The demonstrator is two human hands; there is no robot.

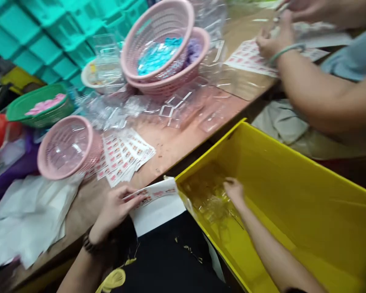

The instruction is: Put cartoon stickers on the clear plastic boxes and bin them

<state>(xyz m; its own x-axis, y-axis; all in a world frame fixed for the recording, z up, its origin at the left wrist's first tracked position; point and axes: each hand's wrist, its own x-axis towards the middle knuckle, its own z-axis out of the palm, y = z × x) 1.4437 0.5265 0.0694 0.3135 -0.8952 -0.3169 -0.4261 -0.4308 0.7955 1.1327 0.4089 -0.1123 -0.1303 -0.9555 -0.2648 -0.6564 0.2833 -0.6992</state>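
Observation:
My left hand (117, 209), with a dark bracelet at the wrist, is closed on a white sticker sheet (161, 215) with small red and pink prints along its folded-over upper part. The sheet hangs over my dark-clothed lap, beside the bin's edge. My right hand (234, 191) reaches down inside a large yellow bin (293, 183), just over a heap of clear plastic pieces (215, 207). Motion blur hides whether its fingers are gripping anything.
On the table (167, 146) lie fanned sticker sheets (125, 154) and clear plastic packs (183, 106). Pink baskets (68, 146) and a green basket (39, 108) stand behind. White bags (33, 215) lie left. Another person's hands (277, 38) work at upper right. Teal crates (55, 36) line the back.

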